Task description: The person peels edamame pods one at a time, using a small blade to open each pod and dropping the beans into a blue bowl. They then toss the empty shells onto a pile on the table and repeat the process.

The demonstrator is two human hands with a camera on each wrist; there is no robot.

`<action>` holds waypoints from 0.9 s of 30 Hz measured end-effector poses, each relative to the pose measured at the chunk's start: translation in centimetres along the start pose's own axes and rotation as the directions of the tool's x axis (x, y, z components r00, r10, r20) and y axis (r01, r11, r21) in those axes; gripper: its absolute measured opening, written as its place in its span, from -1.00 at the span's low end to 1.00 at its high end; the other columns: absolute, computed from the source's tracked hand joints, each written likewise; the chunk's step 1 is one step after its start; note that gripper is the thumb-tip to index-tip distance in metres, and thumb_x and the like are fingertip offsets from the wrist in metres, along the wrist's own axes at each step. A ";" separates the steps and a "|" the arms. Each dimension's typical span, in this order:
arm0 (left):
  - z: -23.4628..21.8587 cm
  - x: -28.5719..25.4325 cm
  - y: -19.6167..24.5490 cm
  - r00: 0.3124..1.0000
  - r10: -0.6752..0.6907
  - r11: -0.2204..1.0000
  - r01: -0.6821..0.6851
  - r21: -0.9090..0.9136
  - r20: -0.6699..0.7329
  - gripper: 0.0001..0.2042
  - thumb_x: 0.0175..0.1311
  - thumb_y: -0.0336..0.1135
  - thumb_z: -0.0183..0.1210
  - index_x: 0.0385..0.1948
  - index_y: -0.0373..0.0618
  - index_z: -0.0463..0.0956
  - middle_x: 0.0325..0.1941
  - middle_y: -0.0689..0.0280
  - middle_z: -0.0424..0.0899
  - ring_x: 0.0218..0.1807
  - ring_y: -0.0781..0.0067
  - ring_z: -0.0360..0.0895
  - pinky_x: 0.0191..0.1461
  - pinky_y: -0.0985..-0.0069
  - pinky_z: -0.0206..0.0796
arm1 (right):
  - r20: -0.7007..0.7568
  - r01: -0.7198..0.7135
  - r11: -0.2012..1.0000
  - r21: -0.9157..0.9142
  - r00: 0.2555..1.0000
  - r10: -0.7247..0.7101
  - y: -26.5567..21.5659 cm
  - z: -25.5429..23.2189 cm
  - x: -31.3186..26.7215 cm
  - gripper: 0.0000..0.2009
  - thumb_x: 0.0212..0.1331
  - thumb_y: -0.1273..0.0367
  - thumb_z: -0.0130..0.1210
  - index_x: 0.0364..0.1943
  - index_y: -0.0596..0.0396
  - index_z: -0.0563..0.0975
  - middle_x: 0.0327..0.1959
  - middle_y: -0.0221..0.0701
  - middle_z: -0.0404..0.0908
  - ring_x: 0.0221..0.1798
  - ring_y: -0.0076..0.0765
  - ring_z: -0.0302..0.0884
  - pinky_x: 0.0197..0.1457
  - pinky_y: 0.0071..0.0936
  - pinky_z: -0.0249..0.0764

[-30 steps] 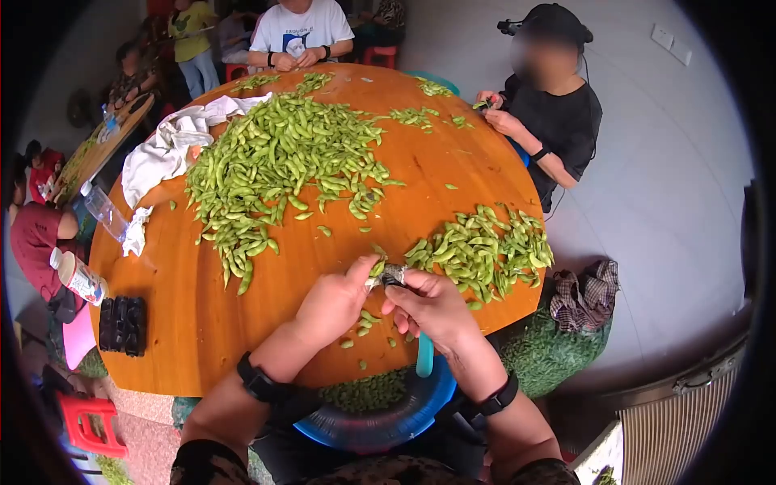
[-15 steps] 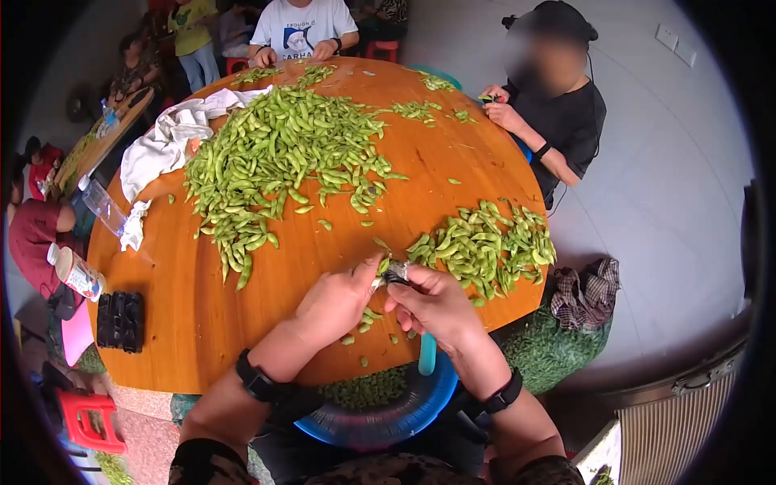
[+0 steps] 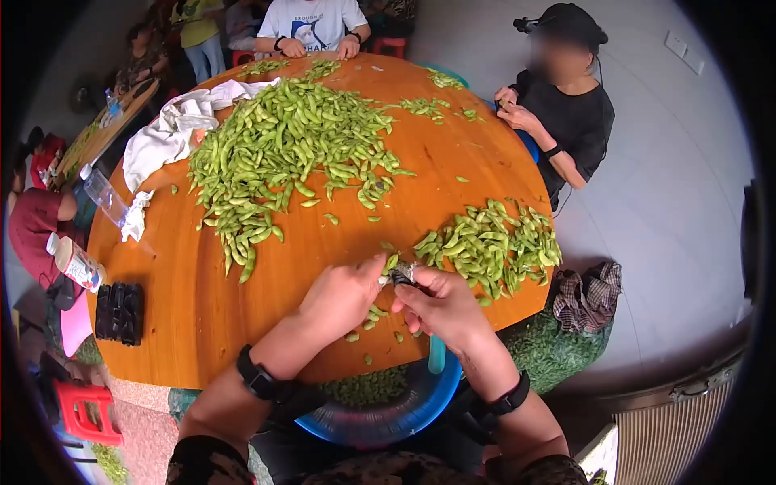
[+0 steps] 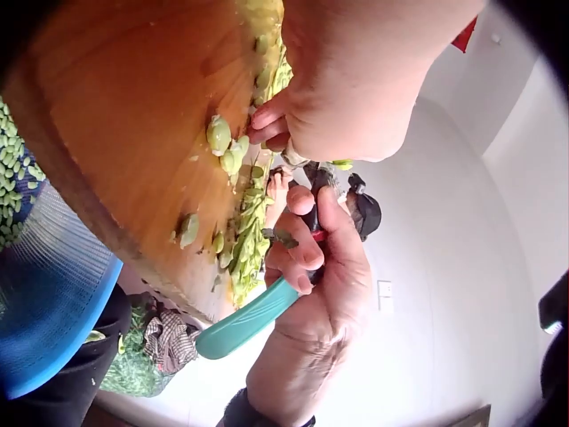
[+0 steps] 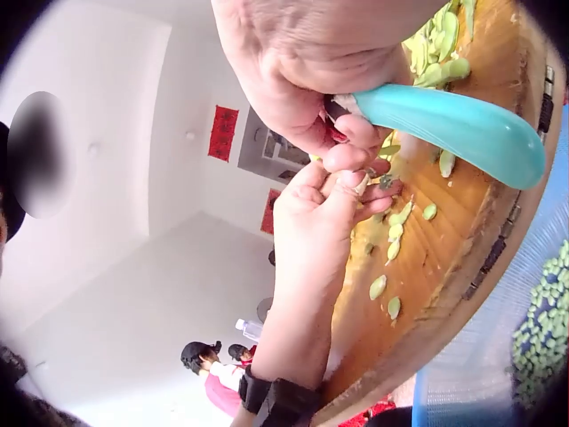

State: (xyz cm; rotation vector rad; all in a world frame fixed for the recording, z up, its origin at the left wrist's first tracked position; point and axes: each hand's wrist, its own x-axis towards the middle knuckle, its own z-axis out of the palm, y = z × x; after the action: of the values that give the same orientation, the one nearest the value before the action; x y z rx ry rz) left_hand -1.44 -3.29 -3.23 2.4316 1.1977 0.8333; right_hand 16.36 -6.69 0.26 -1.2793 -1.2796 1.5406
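My left hand (image 3: pixel 343 293) pinches a green soybean pod (image 3: pixel 391 263) above the near part of the table. Against it, my right hand (image 3: pixel 444 307) grips a tool with a curved teal handle (image 5: pixel 453 129) and a dark front part. The handle sticks out below the right palm; the fingers hide much of the front part, and I cannot tell what kind of tool it is. The fingertips of both hands meet at the pod. Loose shelled beans (image 4: pixel 219 135) and pod bits lie on the wood beneath. A smaller heap of pods (image 3: pixel 485 246) lies just beyond the right hand.
A large pod heap (image 3: pixel 291 145) covers the middle of the wooden table (image 3: pixel 178 307). Below its near edge sits a blue basin (image 3: pixel 376 432) with shelled beans. At left are a white cloth (image 3: pixel 166 137), bottles and a black tray (image 3: pixel 120 314). Other people sit around.
My hands stay together at the pod with the same grips, and the view shifts slightly. Across the table, the person in the white shirt has moved their hands apart.
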 end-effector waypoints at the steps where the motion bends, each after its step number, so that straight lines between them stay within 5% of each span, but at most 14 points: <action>1: 0.0 0.0 0.0 1.000 0.004 1.000 -0.004 0.011 -0.014 -0.62 0.13 -0.49 0.08 0.04 -0.23 0.36 -0.34 0.04 0.59 -0.42 -0.02 0.57 -0.39 0.21 0.44 | 0.001 0.017 0.999 -0.037 1.000 -0.017 0.0 0.0 0.0 -0.91 0.23 0.47 0.01 -0.26 0.13 0.54 -0.51 -0.49 0.53 -0.66 -0.70 0.38 -0.63 -0.72 0.26; 14: 0.2 0.1 -0.3 0.999 0.025 0.994 -0.030 -0.105 -0.047 -0.68 0.15 -0.47 0.06 -0.03 -0.31 0.37 -0.44 -0.02 0.58 -0.41 -0.06 0.56 -0.34 0.18 0.43 | -0.073 0.095 0.991 -0.092 0.992 -0.102 1.3 0.2 0.9 -0.86 0.22 0.50 -0.01 -0.19 0.09 0.54 -0.60 -0.58 0.42 -0.65 -0.74 0.28 -0.62 -0.72 0.24; 18: 0.2 0.4 -0.7 0.999 0.013 0.977 -0.006 -0.213 0.030 -0.70 0.17 -0.51 0.01 -0.02 -0.26 0.39 -0.43 0.03 0.60 -0.42 0.02 0.59 -0.33 0.25 0.46 | 0.034 0.006 0.992 0.122 0.999 -0.011 0.8 -1.1 1.2 -0.91 0.22 0.49 0.03 -0.24 0.10 0.55 -0.60 -0.56 0.45 -0.68 -0.75 0.25 -0.66 -0.74 0.15; 20: 1.0 0.5 -1.1 0.991 -0.080 0.703 0.130 -0.699 0.104 -0.71 0.18 -0.55 -0.04 -0.03 -0.23 0.40 -0.39 0.09 0.61 -0.42 0.14 0.63 -0.31 0.34 0.48 | 0.063 -0.045 0.985 0.164 0.997 0.035 0.4 -1.7 1.2 -0.91 0.22 0.49 0.02 -0.25 0.08 0.55 -0.62 -0.57 0.42 -0.68 -0.75 0.24 -0.66 -0.74 0.14; 24: 0.1 0.6 -0.6 0.965 -0.086 0.686 0.239 -0.688 0.249 -0.65 0.19 -0.58 -0.09 0.04 -0.21 0.36 -0.35 0.13 0.61 -0.39 0.26 0.65 -0.30 0.41 0.49 | 0.109 -0.101 0.983 0.151 0.990 0.085 0.2 -2.4 1.4 -0.92 0.21 0.48 0.04 -0.28 0.08 0.55 -0.63 -0.56 0.43 -0.69 -0.75 0.24 -0.69 -0.75 0.09; 26: -0.2 0.5 -0.1 0.985 -0.033 0.889 0.107 -0.446 0.172 -0.61 0.18 -0.55 -0.06 0.11 -0.24 0.29 -0.32 0.05 0.61 -0.39 0.14 0.63 -0.30 0.34 0.48 | 0.131 -0.172 0.973 0.152 0.980 0.152 0.2 -2.4 1.4 -0.92 0.19 0.49 0.04 -0.30 0.09 0.56 -0.63 -0.56 0.42 -0.70 -0.73 0.23 -0.68 -0.73 0.13; 27: 0.0 0.4 -0.1 0.984 -0.029 0.889 0.105 -0.446 0.175 -0.61 0.18 -0.55 -0.06 0.11 -0.24 0.29 -0.32 0.05 0.61 -0.39 0.14 0.63 -0.30 0.34 0.48 | 0.128 -0.171 0.973 0.154 0.980 0.152 0.5 -2.2 1.4 -0.92 0.19 0.49 0.04 -0.30 0.09 0.56 -0.63 -0.56 0.42 -0.70 -0.73 0.23 -0.68 -0.73 0.13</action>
State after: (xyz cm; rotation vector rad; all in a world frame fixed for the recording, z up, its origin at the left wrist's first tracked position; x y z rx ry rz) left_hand -1.29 -2.89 -3.08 2.0198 0.8983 0.7729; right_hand 18.26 -4.95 -0.54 -1.2279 -1.1139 1.8189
